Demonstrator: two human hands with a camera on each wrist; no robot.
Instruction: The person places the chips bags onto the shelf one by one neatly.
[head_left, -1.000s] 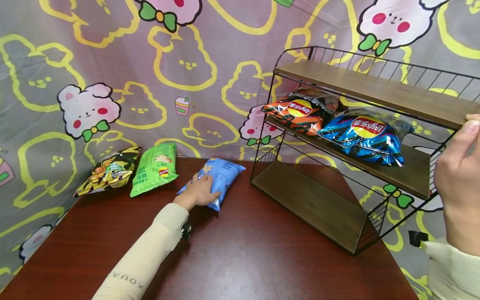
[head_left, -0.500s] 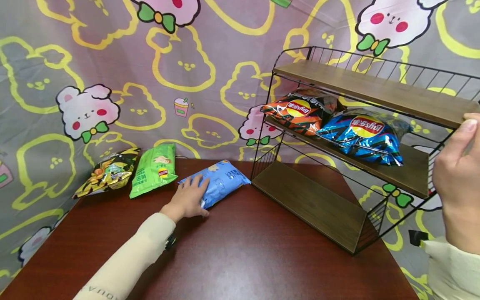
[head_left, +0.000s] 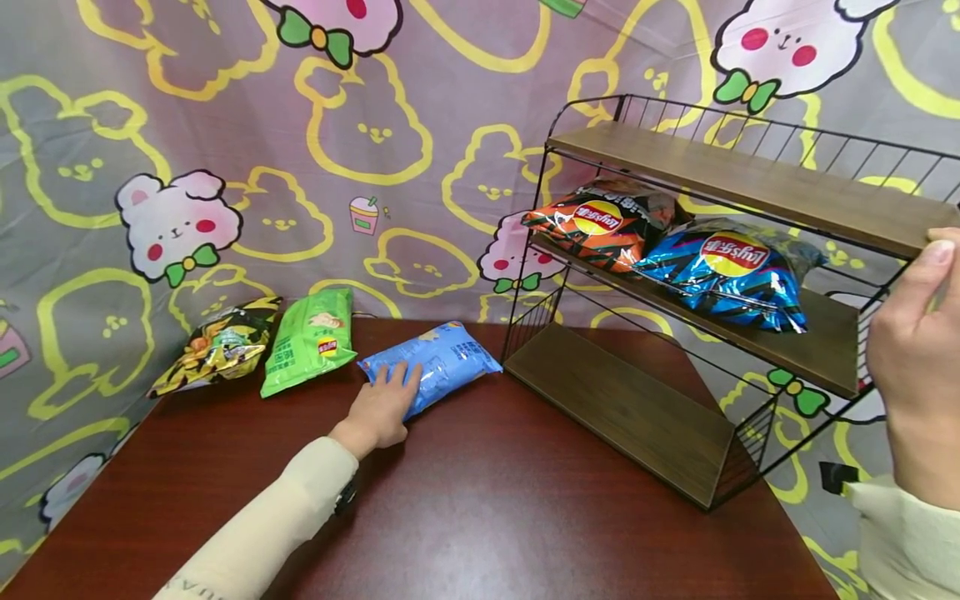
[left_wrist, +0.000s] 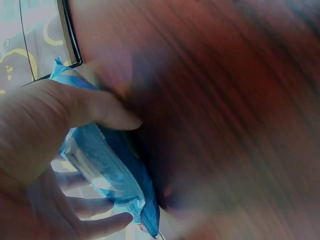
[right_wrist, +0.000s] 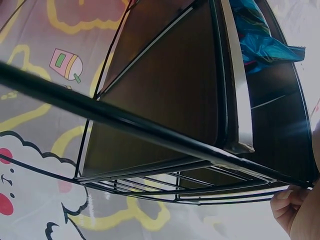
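A light blue bag of chips (head_left: pixel 450 362) lies flat on the table in front of the rack. My left hand (head_left: pixel 381 408) spreads its fingers over the bag's near left end. In the left wrist view the thumb (left_wrist: pixel 117 112) is on one side of the blue bag (left_wrist: pixel 107 162), with the other fingers extended along the opposite side. At the right edge of the head view, my right hand (head_left: pixel 918 358) holds the upper corner of the black wire rack (head_left: pixel 750 179), thumb against the top board. Part of that hand (right_wrist: pixel 285 205) shows by the frame in the right wrist view.
On the rack's middle shelf sit an orange chip bag (head_left: pixel 600 221) and a shiny blue one (head_left: pixel 727 271). The bottom shelf (head_left: pixel 622 404) stands low beside the table's right side. A green bag (head_left: pixel 311 337) and a black-and-yellow bag (head_left: pixel 221 346) lie at the left, by the patterned curtain (head_left: pixel 262 150).
The light blue bag has turned, its right end now nearer the rack. My left hand has drawn back from over its middle to its left end. My right hand stays at the rack.
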